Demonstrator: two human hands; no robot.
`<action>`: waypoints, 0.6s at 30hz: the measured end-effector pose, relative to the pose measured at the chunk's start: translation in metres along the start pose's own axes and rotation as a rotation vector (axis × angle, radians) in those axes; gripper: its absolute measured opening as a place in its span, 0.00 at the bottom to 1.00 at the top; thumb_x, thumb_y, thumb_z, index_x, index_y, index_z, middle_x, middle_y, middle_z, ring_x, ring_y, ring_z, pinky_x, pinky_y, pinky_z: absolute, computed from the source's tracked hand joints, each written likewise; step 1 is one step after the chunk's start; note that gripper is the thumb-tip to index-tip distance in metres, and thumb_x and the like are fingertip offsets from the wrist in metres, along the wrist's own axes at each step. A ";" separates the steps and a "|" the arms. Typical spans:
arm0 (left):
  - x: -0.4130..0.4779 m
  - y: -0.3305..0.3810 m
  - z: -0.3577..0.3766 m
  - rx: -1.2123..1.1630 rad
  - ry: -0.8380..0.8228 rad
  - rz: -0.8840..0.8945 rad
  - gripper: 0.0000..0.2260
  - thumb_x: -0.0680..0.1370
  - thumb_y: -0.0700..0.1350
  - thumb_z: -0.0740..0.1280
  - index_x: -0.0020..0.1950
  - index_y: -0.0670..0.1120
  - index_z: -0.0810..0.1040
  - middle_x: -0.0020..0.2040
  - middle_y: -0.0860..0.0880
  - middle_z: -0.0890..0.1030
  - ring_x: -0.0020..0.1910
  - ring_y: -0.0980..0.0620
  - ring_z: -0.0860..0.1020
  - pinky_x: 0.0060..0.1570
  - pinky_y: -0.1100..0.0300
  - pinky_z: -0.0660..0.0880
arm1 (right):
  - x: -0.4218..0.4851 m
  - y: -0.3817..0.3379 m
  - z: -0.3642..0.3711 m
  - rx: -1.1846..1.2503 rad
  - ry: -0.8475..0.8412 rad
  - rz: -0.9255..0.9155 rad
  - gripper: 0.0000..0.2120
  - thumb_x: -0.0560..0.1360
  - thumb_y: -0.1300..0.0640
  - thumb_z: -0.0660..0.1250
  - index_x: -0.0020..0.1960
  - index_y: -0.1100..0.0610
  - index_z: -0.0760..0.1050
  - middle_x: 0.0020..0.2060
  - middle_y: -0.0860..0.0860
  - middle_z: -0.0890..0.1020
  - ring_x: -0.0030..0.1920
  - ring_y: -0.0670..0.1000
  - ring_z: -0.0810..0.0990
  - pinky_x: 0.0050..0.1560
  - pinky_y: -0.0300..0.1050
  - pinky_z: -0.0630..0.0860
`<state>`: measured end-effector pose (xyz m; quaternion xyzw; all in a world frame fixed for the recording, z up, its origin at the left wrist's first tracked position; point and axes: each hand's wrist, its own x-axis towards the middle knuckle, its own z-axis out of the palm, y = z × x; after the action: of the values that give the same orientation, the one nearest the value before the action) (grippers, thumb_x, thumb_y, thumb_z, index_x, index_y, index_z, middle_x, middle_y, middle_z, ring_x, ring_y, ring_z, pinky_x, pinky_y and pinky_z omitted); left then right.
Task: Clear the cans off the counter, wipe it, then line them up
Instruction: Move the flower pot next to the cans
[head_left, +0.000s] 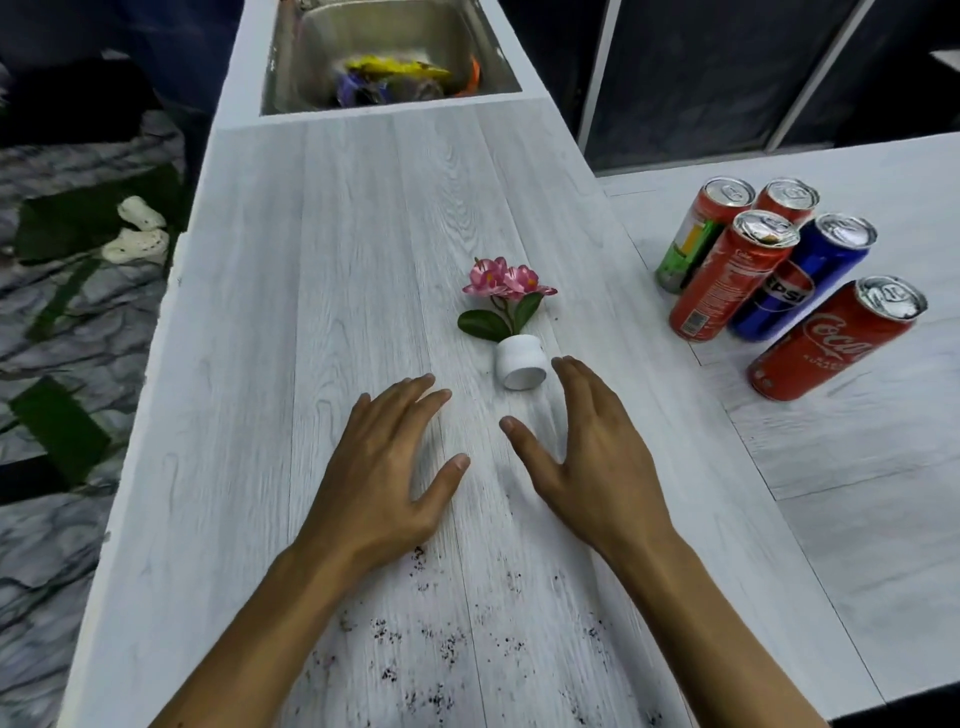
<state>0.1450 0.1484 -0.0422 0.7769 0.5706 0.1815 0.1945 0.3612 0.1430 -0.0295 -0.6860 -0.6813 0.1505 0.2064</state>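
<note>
Right of both empty hands (488, 467), cans (779, 280) stand apart.

Steel sink (291, 78) at far end, colourful blurred items inside. Small white pot (521, 366) with pink flowers (501, 280) nearer than sink. Dark crumbs (447, 649) nearer still. White shoes (137, 228) on floor, left of sink.

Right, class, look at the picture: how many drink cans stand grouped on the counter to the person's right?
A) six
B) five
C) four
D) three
B: five cans show there: three red ones, a blue Pepsi can, and one red can with a yellow and green side, all standing close together on the counter.
</note>
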 end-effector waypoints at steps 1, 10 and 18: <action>0.005 -0.001 0.001 0.005 -0.005 0.002 0.31 0.79 0.63 0.60 0.80 0.53 0.65 0.82 0.54 0.63 0.82 0.54 0.58 0.82 0.47 0.52 | 0.007 0.000 0.001 0.001 0.002 0.003 0.38 0.79 0.34 0.62 0.81 0.57 0.62 0.79 0.53 0.67 0.78 0.52 0.65 0.73 0.42 0.63; 0.035 -0.011 0.017 0.020 -0.014 0.017 0.30 0.79 0.64 0.61 0.79 0.54 0.66 0.81 0.54 0.64 0.81 0.54 0.60 0.82 0.48 0.52 | 0.061 -0.002 0.009 -0.088 -0.006 0.074 0.38 0.77 0.30 0.60 0.76 0.57 0.68 0.70 0.54 0.76 0.68 0.55 0.75 0.60 0.47 0.75; 0.039 -0.017 0.026 0.037 -0.011 0.037 0.29 0.80 0.64 0.61 0.79 0.55 0.67 0.80 0.54 0.65 0.81 0.55 0.60 0.81 0.51 0.48 | 0.094 -0.009 0.014 -0.147 -0.083 0.203 0.34 0.74 0.26 0.61 0.57 0.56 0.79 0.52 0.53 0.83 0.52 0.53 0.80 0.41 0.43 0.70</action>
<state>0.1557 0.1883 -0.0705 0.7917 0.5584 0.1703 0.1801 0.3487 0.2377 -0.0306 -0.7580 -0.6253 0.1485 0.1112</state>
